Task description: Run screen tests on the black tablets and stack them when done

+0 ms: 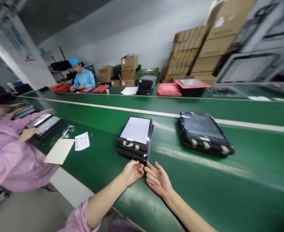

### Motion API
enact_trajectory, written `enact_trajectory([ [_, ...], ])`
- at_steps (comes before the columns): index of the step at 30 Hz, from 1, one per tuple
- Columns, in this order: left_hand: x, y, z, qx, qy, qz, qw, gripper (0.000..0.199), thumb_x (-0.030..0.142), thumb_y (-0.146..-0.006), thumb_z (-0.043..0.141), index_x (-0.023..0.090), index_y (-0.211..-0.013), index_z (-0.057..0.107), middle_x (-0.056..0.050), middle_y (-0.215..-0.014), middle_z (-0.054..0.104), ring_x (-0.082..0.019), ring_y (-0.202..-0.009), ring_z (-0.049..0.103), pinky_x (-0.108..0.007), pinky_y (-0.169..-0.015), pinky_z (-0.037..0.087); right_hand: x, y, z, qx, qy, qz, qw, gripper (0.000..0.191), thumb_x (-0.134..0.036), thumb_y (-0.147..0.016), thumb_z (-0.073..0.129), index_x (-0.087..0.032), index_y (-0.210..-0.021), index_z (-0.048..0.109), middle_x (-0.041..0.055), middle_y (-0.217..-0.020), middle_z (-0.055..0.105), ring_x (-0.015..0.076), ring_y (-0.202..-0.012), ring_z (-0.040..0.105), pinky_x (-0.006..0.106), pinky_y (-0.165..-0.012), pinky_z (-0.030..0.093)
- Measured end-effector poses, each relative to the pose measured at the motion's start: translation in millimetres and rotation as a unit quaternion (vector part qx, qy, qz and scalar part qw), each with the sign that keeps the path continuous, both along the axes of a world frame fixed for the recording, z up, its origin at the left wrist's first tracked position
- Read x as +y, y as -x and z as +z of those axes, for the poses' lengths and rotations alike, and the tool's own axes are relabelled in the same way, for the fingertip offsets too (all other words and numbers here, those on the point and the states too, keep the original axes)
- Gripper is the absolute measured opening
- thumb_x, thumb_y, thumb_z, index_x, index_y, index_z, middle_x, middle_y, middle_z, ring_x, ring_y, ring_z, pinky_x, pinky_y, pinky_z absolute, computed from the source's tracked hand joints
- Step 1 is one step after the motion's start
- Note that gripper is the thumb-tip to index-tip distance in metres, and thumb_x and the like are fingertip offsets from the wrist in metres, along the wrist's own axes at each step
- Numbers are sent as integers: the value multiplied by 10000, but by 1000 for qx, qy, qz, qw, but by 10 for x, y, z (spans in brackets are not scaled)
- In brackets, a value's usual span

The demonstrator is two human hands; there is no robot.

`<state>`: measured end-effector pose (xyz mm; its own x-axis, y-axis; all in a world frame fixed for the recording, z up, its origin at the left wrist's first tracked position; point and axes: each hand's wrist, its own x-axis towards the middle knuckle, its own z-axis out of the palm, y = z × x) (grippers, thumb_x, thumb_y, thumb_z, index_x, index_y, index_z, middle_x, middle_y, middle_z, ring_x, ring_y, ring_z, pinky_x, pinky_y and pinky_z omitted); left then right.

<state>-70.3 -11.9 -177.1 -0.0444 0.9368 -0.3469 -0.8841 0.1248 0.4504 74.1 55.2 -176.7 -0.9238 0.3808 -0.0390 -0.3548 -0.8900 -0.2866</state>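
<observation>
A stack of black-framed tablets (135,130) stands on the green work surface in front of me, its top screen pale and facing up. My left hand (133,172) is at the near edge of this stack, its thumb and fingers curled together; whatever they may hold is hidden. Just to its right, my right hand (158,180) has its thumb raised apart and its fingers partly bent, the fingertips close to the stack's near right corner. Whether those fingertips touch the stack I cannot tell. Farther right lies a second pile of dark-screened tablets (203,129).
To my left, a person in pink (18,145) handles tablets. A yellowish sheet (59,151) and a handwritten note (82,141) lie between us. Across the line sits a person in blue (85,79). Red items (169,89) and cardboard boxes (129,62) are at the back.
</observation>
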Motion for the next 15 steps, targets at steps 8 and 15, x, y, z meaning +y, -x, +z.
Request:
enact_trajectory([
  [8,-1312,-141,166,120,-11,-290,950,524,532,-829,786,135,-1160,708,-135,-866,779,-210,-720,739,-306,-711,531,-1110,-1016,-3,-144,-59,9,988,537,-582,-818,772,-285,-1230,598,-138,-522,395,4,-314,146,133,-324,150],
  [15,-1355,639,517,416,5,18,909,479,607,-892,659,156,-779,773,-82,-749,715,-195,-700,639,-296,-680,515,-1011,-1651,678,-455,-427,67,778,457,-595,-912,615,-177,-1042,746,-20,-561,559,104,-429,491,223,-443,387],
])
